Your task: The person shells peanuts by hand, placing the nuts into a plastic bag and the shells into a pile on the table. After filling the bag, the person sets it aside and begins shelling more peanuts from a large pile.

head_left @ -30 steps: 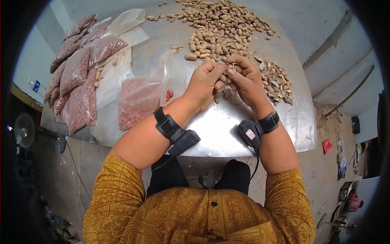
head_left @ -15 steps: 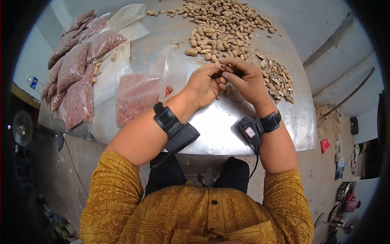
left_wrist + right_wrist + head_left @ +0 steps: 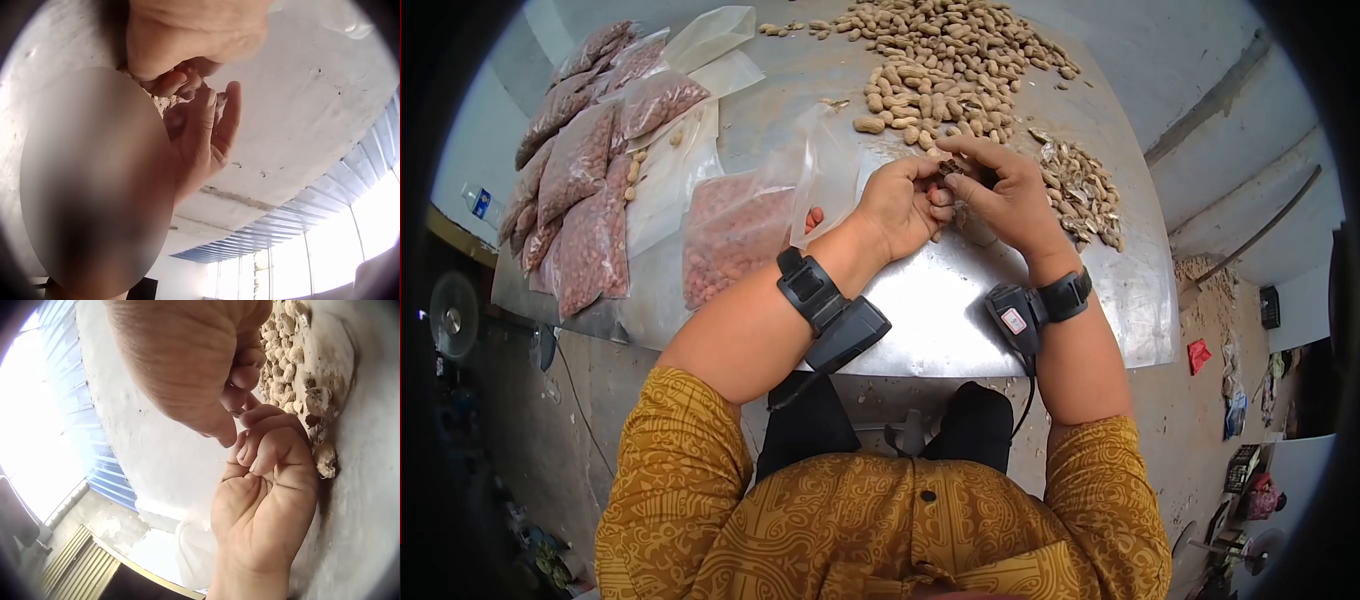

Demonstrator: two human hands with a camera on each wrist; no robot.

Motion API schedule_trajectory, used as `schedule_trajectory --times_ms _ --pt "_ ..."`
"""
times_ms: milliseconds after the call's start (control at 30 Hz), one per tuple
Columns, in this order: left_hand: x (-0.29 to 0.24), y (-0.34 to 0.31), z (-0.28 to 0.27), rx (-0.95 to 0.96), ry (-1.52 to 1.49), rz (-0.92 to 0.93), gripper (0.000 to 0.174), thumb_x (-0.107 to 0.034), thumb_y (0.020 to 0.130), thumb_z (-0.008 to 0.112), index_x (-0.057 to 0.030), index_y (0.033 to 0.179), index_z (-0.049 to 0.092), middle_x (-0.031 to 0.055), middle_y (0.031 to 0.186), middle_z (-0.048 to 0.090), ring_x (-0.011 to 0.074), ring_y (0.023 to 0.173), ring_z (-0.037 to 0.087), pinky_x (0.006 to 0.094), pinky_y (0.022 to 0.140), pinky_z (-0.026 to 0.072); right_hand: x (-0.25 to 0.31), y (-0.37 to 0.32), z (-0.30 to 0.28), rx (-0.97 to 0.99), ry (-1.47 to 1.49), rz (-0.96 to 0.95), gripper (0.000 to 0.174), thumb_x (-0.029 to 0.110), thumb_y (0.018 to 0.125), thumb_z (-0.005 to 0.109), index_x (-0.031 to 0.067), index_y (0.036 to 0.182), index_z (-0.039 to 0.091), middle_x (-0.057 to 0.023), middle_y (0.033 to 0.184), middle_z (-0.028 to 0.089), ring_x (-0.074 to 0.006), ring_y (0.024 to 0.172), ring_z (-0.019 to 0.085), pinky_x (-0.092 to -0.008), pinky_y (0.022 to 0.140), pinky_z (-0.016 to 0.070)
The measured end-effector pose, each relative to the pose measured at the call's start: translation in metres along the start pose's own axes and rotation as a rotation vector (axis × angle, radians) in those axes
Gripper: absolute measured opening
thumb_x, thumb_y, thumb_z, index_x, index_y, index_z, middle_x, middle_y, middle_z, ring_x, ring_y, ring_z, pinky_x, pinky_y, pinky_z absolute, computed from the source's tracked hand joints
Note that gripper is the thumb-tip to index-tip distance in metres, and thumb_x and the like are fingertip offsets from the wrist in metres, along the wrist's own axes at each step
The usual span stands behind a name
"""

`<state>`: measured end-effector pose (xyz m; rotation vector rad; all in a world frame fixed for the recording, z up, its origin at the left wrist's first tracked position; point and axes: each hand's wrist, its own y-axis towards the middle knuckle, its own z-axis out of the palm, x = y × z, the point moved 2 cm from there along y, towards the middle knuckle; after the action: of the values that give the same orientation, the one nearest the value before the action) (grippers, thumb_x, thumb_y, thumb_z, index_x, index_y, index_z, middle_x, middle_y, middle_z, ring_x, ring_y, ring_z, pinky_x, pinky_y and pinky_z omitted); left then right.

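Above the metal table (image 3: 920,320), both hands meet at the fingertips. A small dark brown peanut (image 3: 949,169) sits between them. My left hand (image 3: 895,210) pinches it from the left, its other fingers curled in toward the palm, as the right wrist view also shows. From the other side my right hand (image 3: 1012,208) pinches it between thumb and fingers, index finger arched over the top. Behind the hands spreads a heap of peanuts in their shells (image 3: 945,75). Beside the right hand lies a pile of broken shells (image 3: 1080,190).
Left of the left forearm lies an open clear bag (image 3: 730,240) of reddish kernels, with loose kernels (image 3: 813,217) by its mouth. Several filled kernel bags (image 3: 580,165) are stacked at the far left. A few peanuts (image 3: 635,175) rest on flat empty bags (image 3: 675,195).
A reddish kernel showed between the fingertips a second ago; a dark brown peanut shows there now. My right index finger has risen and arched, and my left palm has turned further up.
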<state>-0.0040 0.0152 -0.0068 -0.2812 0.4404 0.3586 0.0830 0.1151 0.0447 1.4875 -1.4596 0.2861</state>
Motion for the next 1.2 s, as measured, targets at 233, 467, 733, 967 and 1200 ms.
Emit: schedule_trajectory --times_ms 233,467,733,967,1200 --pt "0.002 -0.004 0.000 0.090 0.245 -0.020 0.015 -0.017 0.088 0.044 -0.0070 0.078 0.050 -0.0003 0.065 0.048 0.0082 0.045 0.037 0.0217 0.043 0.0311 -0.012 0.001 -0.004 -0.105 -0.121 0.036 0.027 0.010 0.076 0.064 0.0074 0.103 0.064 -0.0075 0.081 0.065 -0.0126 0.069 0.059 -0.0244 0.065 0.0475" --pt "-0.005 -0.010 0.009 0.055 0.295 0.217 0.022 -0.014 0.089 0.047 0.0012 0.105 0.051 0.0009 0.067 0.048 0.0061 0.048 0.035 0.0196 0.044 0.0300 -0.026 0.004 -0.013 -0.161 0.059 0.119 0.023 0.013 0.078 0.063 0.0077 0.101 0.065 -0.0056 0.074 0.063 -0.0088 0.064 0.055 -0.0212 0.060 0.0442" --pt "-0.018 -0.011 0.001 -0.105 0.274 0.394 0.024 -0.016 0.090 0.047 0.0015 0.104 0.053 0.0006 0.065 0.046 0.0068 0.048 0.034 0.0197 0.044 0.0276 -0.037 0.002 -0.070 -0.316 -0.687 0.384 0.032 0.031 0.071 0.061 0.0130 0.097 0.067 -0.0150 0.084 0.065 -0.0310 0.079 0.062 -0.0365 0.072 0.0485" --pt "-0.016 -0.015 0.002 -0.176 0.355 0.360 0.025 -0.021 0.091 0.044 0.0001 0.101 0.054 -0.0011 0.061 0.041 0.0066 0.046 0.031 0.0205 0.044 0.0262 -0.034 0.003 -0.052 -0.149 -0.536 0.330 0.019 0.021 0.074 0.060 0.0090 0.087 0.068 -0.0126 0.085 0.065 -0.0278 0.080 0.061 -0.0339 0.073 0.0481" --pt "-0.010 -0.019 0.006 -0.099 0.405 0.029 0.037 -0.033 0.095 0.037 -0.0009 0.096 0.054 -0.0040 0.055 0.033 0.0062 0.043 0.027 0.0221 0.044 0.0248 -0.032 0.005 -0.027 0.080 -0.443 0.024 0.016 0.011 0.073 0.059 0.0061 0.086 0.067 -0.0112 0.092 0.063 -0.0270 0.084 0.060 -0.0347 0.075 0.0472"
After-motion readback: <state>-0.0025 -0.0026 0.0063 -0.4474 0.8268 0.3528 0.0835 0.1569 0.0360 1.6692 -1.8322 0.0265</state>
